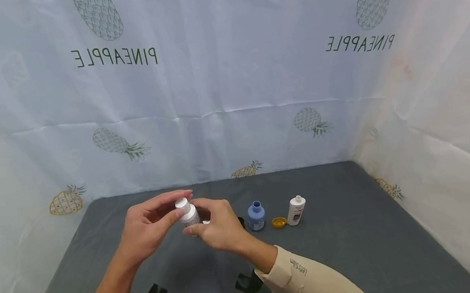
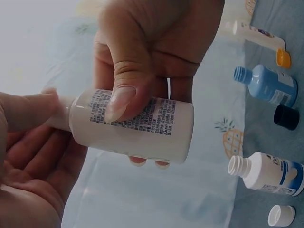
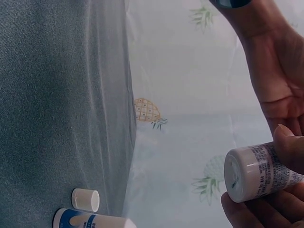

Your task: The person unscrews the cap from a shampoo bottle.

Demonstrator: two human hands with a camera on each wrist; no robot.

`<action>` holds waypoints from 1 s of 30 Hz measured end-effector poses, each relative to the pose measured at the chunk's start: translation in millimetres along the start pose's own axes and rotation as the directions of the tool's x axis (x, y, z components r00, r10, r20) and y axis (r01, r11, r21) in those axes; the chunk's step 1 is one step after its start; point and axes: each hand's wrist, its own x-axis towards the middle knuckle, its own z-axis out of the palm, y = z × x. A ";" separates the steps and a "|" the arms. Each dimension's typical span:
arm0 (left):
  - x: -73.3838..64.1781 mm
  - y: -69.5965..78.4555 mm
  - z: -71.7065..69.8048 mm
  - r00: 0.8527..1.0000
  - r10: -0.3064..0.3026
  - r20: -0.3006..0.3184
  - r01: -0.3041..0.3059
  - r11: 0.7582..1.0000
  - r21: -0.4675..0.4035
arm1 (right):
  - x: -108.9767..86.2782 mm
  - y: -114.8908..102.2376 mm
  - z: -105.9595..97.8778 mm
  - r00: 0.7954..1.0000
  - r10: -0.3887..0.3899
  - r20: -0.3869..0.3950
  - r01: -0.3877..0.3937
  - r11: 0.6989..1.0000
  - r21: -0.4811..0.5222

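A small white bottle (image 1: 191, 217) with fine print on its side is held up over the table between both hands. My right hand (image 1: 222, 225) grips its body, thumb across the printed label in the left wrist view. At the top, my left hand (image 1: 145, 225) pinches the white cap (image 1: 182, 203) between thumb and fingers. The cap sits on the neck, partly hidden by the left thumb in the left wrist view. The right wrist view shows the flat base of the bottle (image 3: 241, 175) jutting out of the right hand.
On the dark grey table (image 1: 334, 250) stand an uncapped blue bottle (image 1: 256, 217), a slim white bottle (image 1: 296, 210) and a white bottle with a blue label (image 2: 273, 175). Near them lie a yellow cap (image 1: 279, 223), a black cap (image 2: 287, 117) and a white cap (image 2: 281, 216). A pineapple-print curtain (image 1: 220, 82) hangs behind.
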 end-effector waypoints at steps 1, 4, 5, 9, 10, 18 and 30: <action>0.4 0.4 0.4 1.000 -0.007 -0.016 0.007 1.000 0.018 | 0.0 0.1 0.2 1.000 -0.001 0.000 0.001 1.000 -0.006; 0.5 0.5 1.7 0.998 -0.014 -0.060 0.016 0.999 0.037 | -0.2 1.1 1.2 1.000 -0.005 0.003 0.005 1.000 -0.004; 0.4 0.2 2.1 0.998 -0.015 -0.068 0.017 0.999 0.031 | -0.3 1.6 1.7 1.000 -0.006 0.004 0.006 1.000 0.000; -0.1 -2.0 1.8 0.999 -0.004 -0.045 0.003 1.000 -0.025 | -0.6 2.9 2.7 1.000 -0.011 0.010 0.010 1.000 0.021; 0.0 -2.4 1.1 1.000 0.004 -0.026 -0.005 0.999 -0.041 | -0.6 2.8 2.7 1.000 -0.009 0.009 0.009 1.000 0.023; 0.6 0.0 -5.9 0.996 -0.005 0.088 0.006 1.000 -0.011 | 0.3 0.2 1.2 1.000 0.003 0.005 -0.003 1.000 -0.005; 3.4 3.8 -4.3 0.999 0.013 0.049 -0.013 1.000 -0.008 | -0.5 -1.5 1.0 1.000 -0.005 0.019 0.005 1.000 0.016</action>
